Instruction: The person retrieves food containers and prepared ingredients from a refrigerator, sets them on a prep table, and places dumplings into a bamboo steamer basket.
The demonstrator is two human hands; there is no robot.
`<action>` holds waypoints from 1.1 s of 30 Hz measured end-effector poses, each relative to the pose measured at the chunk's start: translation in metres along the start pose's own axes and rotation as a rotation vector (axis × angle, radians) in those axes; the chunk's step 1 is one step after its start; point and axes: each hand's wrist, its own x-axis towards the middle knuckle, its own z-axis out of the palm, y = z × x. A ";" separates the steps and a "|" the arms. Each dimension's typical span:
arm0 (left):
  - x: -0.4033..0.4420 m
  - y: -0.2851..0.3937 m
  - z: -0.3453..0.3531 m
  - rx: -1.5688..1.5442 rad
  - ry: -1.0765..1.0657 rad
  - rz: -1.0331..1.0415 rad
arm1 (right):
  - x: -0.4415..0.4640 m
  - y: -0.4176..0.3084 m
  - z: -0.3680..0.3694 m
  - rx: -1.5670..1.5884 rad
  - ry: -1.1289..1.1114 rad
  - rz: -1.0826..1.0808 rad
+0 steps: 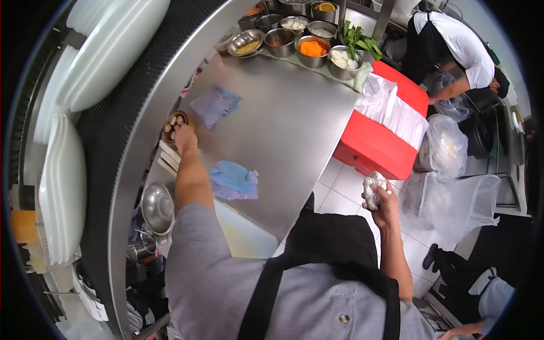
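At the table's left edge, my left hand (184,139) dips its bent fingers into a round brown container (169,136) of small, pale and dark pieces. Its fingertips are partly hidden, so what they pinch cannot be made out. My right hand (386,207) is raised over the tiled floor, its fingers closed around a crumpled white bundle (374,190), cloth or plastic. Two bluish-purple cloths, a far one (216,106) and a near one (234,180), lie on the steel table (277,130).
Metal bowls of ingredients, one with orange slices (313,50), line the table's back beside leafy greens (358,41). To the right stands a red box (368,147). Stacked white plates (107,56) fill the left shelf. One person (453,45) bends at the upper right; another (493,292) is lower right.
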 end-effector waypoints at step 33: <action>-0.888 -0.163 -0.127 -0.795 0.081 -0.898 | -0.251 0.219 0.108 -0.598 -1.246 0.757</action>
